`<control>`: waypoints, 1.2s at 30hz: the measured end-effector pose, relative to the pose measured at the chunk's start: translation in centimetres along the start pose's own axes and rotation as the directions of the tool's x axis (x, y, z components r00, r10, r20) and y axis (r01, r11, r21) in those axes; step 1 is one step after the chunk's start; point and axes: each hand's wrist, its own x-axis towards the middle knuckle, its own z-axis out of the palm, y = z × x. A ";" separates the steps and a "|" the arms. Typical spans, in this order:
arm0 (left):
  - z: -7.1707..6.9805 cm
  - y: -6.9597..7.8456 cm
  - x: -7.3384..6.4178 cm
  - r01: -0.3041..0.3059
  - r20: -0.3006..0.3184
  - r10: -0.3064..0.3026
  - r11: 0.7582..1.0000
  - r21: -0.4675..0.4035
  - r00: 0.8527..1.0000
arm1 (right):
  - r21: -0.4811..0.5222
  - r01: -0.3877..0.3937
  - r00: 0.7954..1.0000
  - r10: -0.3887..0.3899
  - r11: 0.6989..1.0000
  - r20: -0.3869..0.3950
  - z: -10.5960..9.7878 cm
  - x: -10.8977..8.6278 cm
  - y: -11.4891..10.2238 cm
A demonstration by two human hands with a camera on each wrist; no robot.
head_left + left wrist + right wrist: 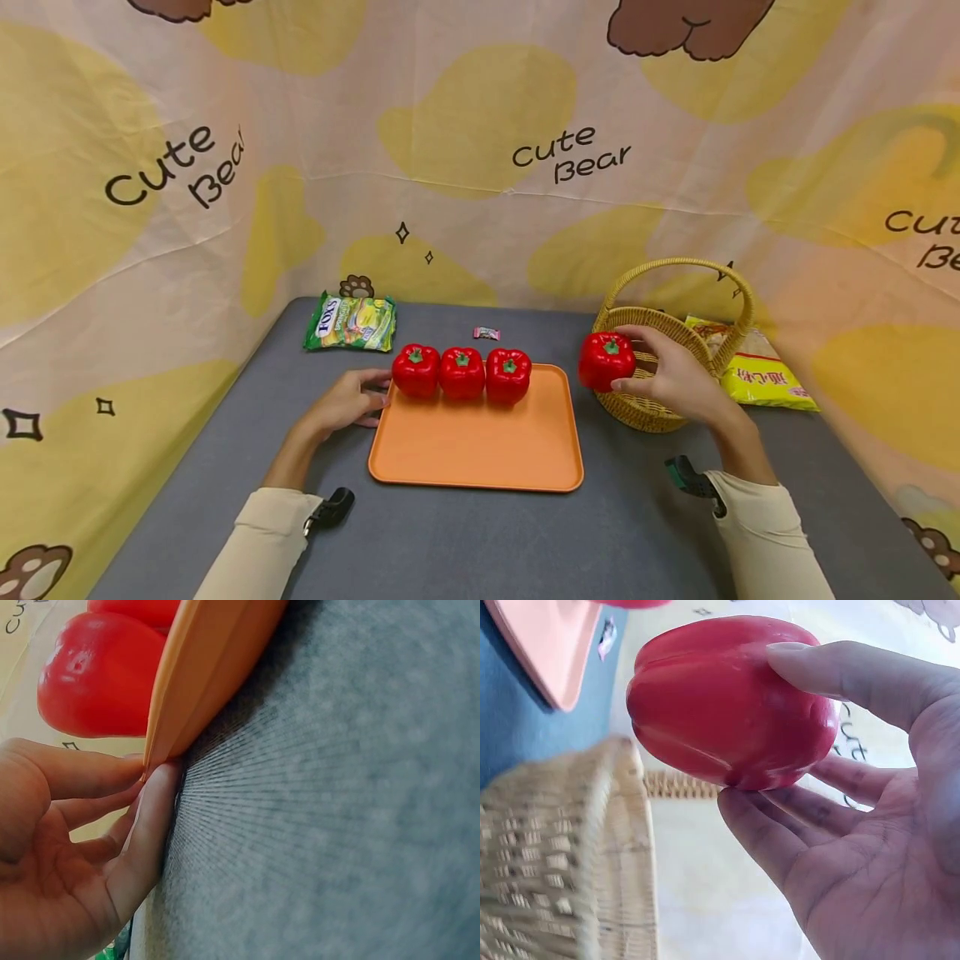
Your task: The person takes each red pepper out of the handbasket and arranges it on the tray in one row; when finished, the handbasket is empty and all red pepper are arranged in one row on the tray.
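Note:
My right hand (678, 375) grips a red bell pepper (606, 361) between thumb and fingers, in front of the wicker basket's left rim. In the right wrist view the pepper (727, 701) is raised above the basket edge. My left hand (347, 404) pinches the left edge of an orange tray (480, 450); the left wrist view shows thumb and fingers on the tray's rim (169, 727). Along the tray's back edge three more red bell peppers (462, 373) sit in a row, stems up.
The wicker basket (648, 412) with a tall handle stands right of the tray. Behind it lies a yellow food packet (765, 371). A green FOX'S candy bag (351, 322) lies at the back left, and a small pink wrapped candy (487, 333) behind the tray. A printed curtain (465, 117) encloses the table.

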 end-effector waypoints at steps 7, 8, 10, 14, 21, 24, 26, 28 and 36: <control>0.0 -0.2 0.1 -0.016 -0.001 0.016 1.000 0.010 1.000 | 0.014 0.053 0.998 -0.053 0.999 0.019 2.2 1.1 0.0; 0.0 -0.2 0.1 -0.019 0.001 0.019 1.000 0.010 1.000 | 0.011 0.052 0.998 -0.053 0.999 0.023 2.6 1.3 0.1; 0.0 -0.2 0.1 -0.022 0.003 0.022 1.000 0.005 1.000 | -0.004 0.042 0.999 -0.042 0.999 0.030 3.1 1.5 0.1; 0.0 -0.1 -0.1 -0.032 0.005 0.032 0.999 0.005 0.999 | -0.040 0.037 0.999 -0.035 0.999 0.036 4.0 1.9 0.0; 0.0 0.0 -0.2 -0.026 0.008 0.026 1.000 -0.003 1.000 | -0.149 0.055 0.998 -0.051 0.987 0.031 5.7 2.5 0.1; 0.0 0.0 -0.3 -0.026 0.016 0.026 1.000 -0.006 1.000 | -0.182 0.063 0.998 -0.058 0.981 0.033 6.2 2.7 0.2; 0.0 -0.1 -0.2 -0.022 0.013 0.022 1.000 -0.007 1.000 | -0.196 0.061 0.998 -0.056 0.979 0.034 6.5 2.9 0.2; -0.1 -0.2 -0.2 -0.022 0.012 0.022 1.000 -0.010 1.000 | -0.208 0.058 0.998 -0.052 0.976 0.033 6.7 3.0 0.3; 0.0 0.1 -0.3 -0.024 0.012 0.025 1.000 -0.007 1.000 | -0.212 0.044 0.998 -0.032 0.976 0.057 7.2 3.3 0.4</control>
